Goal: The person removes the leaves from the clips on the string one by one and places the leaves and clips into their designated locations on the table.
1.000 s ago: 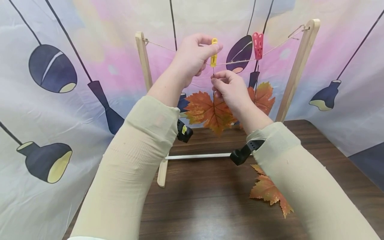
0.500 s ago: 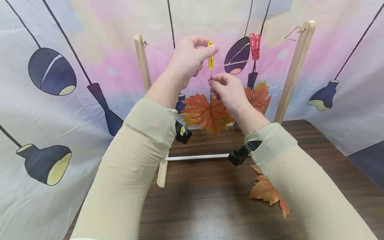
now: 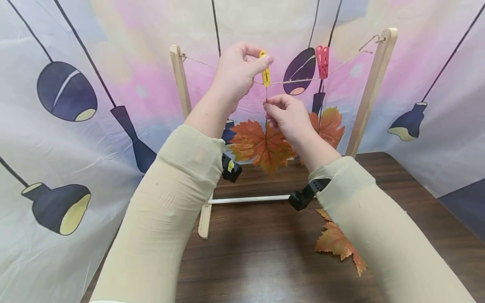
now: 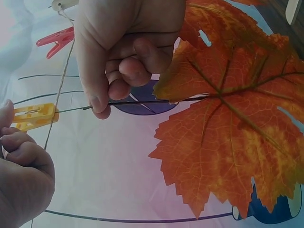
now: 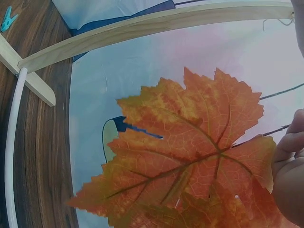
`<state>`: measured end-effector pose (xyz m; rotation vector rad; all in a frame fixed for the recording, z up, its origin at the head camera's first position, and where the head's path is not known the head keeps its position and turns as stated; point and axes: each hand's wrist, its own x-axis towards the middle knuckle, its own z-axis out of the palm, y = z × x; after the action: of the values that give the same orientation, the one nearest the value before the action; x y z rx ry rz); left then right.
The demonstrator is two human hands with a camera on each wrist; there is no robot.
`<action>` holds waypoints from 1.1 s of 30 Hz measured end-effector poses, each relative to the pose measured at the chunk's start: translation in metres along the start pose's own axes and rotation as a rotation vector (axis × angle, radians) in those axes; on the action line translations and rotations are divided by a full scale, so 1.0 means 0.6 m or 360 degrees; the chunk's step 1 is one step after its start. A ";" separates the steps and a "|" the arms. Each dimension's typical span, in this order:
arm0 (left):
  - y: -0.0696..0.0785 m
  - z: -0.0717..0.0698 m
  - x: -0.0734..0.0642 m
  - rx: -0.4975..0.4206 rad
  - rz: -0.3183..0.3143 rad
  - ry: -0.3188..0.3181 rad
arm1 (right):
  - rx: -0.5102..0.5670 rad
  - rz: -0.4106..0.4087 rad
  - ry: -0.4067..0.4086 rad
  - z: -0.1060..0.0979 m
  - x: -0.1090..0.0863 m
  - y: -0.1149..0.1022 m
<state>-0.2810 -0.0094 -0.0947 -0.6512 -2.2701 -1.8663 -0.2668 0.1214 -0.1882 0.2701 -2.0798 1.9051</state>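
My left hand [image 3: 239, 71] pinches the upper end of a yellow clothespin [image 3: 266, 78]. The clothespin's lower end sits at the twine [image 3: 291, 81], and the thin wire tip of a leaf stem runs down from it. Just below, my right hand [image 3: 291, 114] pinches that dark stem [image 4: 142, 101] between thumb and fingertips. From the stem hangs an orange maple leaf [image 3: 257, 143], broad side toward me. To the right, a red clothespin [image 3: 322, 63] stands on the twine above a second maple leaf [image 3: 330, 126], which my right hand and wrist partly cover.
The twine spans two wooden posts [image 3: 373, 92], joined low down by a white rod [image 3: 248, 199]. Another maple leaf [image 3: 337, 242] lies on the brown wooden table [image 3: 246, 261], partly under my right forearm. A teal clothespin [image 5: 8, 20] shows beside the frame. A printed cloth hangs behind.
The yellow clothespin's top has tipped slightly left with my left hand. Both hands keep their holds, and the red clothespin and its leaf sway a little. The head view shifts slightly.
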 end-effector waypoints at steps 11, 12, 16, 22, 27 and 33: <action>0.005 0.000 0.008 0.0018 0.0066 0.0064 | -0.0015 0.0012 -0.0035 -0.001 0.000 0.003; 0.005 0.000 0.008 0.0025 0.0069 0.0073 | -0.0012 0.0013 -0.0038 -0.001 0.000 0.003; 0.009 -0.001 0.010 0.0019 0.0103 0.0116 | -0.0002 0.0014 -0.0047 0.002 -0.002 0.003; 0.013 -0.008 0.016 0.0073 0.0142 0.0212 | -0.0019 0.0020 -0.0060 0.006 -0.004 0.003; 0.013 -0.014 0.014 0.0071 0.0154 0.0236 | -0.0053 0.0028 -0.0059 0.005 -0.004 0.003; 0.010 -0.020 0.009 0.0086 0.0158 0.0221 | -0.0033 0.0017 -0.0055 0.004 -0.002 0.001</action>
<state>-0.2853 -0.0187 -0.0848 -0.5955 -2.1524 -1.7420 -0.2659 0.1192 -0.1896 0.2900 -2.1261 1.8970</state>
